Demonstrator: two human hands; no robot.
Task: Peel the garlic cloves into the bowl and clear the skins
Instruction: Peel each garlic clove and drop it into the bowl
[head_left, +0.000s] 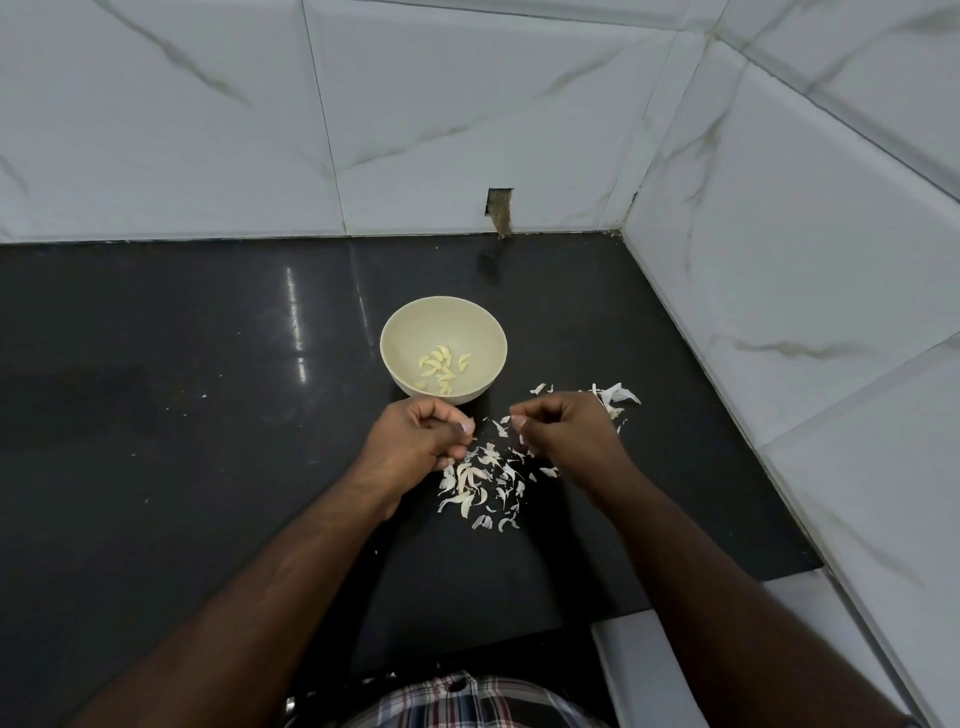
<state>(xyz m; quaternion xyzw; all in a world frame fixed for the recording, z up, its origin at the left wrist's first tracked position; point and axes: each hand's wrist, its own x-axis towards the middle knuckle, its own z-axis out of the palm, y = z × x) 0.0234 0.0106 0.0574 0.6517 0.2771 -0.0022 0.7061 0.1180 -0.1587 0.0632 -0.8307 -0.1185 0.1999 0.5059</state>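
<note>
On the dark counter (156, 364), the bowl (410, 322) with peeled cloves (441, 366) sits at 12 o'clock from our hands. Skins (480, 480) lie at 6. Our left hand (415, 441) and right hand (566, 431) are curled; what they pinch we cannot tell. We should pull skin off gently, away from the bowl.

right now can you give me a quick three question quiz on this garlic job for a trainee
1. True or false: the bowl already holds peeled cloves.
2. Where do the skins lie? A in the bowl, B on the counter, C on the floor.
3. Fill in: the left hand and right hand both have fingers that are ____.

Key: 1 true. 2 B. 3 curled; what they hold cannot be told.
</note>
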